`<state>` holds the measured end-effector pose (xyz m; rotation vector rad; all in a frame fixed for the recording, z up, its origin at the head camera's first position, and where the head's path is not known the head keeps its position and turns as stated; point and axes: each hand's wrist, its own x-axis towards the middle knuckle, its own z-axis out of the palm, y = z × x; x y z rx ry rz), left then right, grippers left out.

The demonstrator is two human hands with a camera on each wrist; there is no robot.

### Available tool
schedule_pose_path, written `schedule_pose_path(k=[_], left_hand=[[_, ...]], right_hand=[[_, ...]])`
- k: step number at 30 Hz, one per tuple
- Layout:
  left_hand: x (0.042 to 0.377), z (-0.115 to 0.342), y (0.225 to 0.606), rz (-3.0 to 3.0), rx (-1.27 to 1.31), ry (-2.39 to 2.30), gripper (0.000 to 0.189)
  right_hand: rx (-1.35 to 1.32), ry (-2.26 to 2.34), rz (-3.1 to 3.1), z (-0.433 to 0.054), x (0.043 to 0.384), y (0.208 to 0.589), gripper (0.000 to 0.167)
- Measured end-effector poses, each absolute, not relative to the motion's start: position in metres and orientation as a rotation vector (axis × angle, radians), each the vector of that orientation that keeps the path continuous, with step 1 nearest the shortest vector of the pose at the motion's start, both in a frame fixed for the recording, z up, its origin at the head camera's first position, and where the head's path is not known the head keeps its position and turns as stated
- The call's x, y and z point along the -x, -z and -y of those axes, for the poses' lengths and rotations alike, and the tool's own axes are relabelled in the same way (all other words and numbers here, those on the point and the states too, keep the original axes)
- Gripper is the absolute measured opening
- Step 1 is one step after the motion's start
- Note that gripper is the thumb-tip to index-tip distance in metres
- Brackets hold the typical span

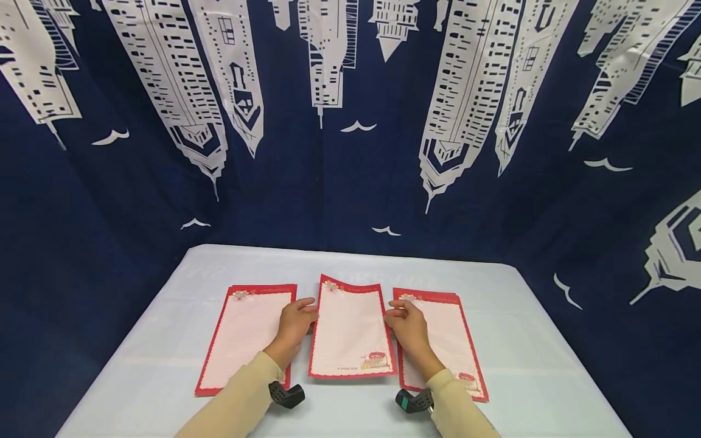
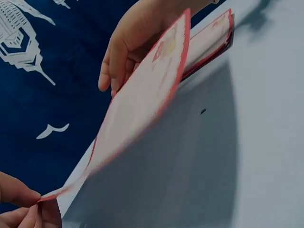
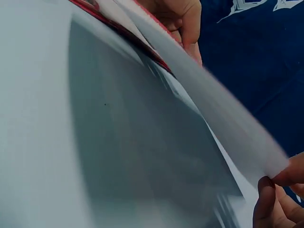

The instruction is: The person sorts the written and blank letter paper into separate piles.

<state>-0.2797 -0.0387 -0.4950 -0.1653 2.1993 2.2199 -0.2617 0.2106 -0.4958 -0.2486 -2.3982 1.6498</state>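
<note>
A sheet of paper (image 1: 353, 328) with a red border and a pink-white middle is held above the table between both hands. My left hand (image 1: 296, 325) pinches its left edge between thumb and fingers, also seen on the left hand (image 2: 28, 204) in the left wrist view. On the opposite edge my right hand (image 1: 409, 328) pinches the paper; its thumb and finger meet on the sheet in the right wrist view. The sheet bows slightly, and its plain back (image 3: 228, 123) faces the right wrist camera. Its shadow falls on the table below.
A stack of matching red-bordered paper (image 1: 246, 334) lies on the left of the white table (image 1: 526, 377). Another stack (image 1: 446, 340) lies on the right, partly under the right forearm. A navy cloth (image 1: 328, 201) with white building prints hangs behind the table.
</note>
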Motion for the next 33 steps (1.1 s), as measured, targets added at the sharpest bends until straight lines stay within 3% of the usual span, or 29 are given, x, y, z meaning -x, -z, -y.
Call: schedule_pose_path(k=[16, 33], left_hand=[[0.276, 0.126, 0.485, -2.317, 0.213, -2.153, 0.032], [0.265, 0.216, 0.491, -2.539, 0.383, -1.899, 0.036]], right_hand=[[0.091, -1.992, 2.279, -0.144, 0.275, 0.495, 0.024], [-0.102, -1.925, 2.462, -0.049, 0.288, 0.500, 0.009]])
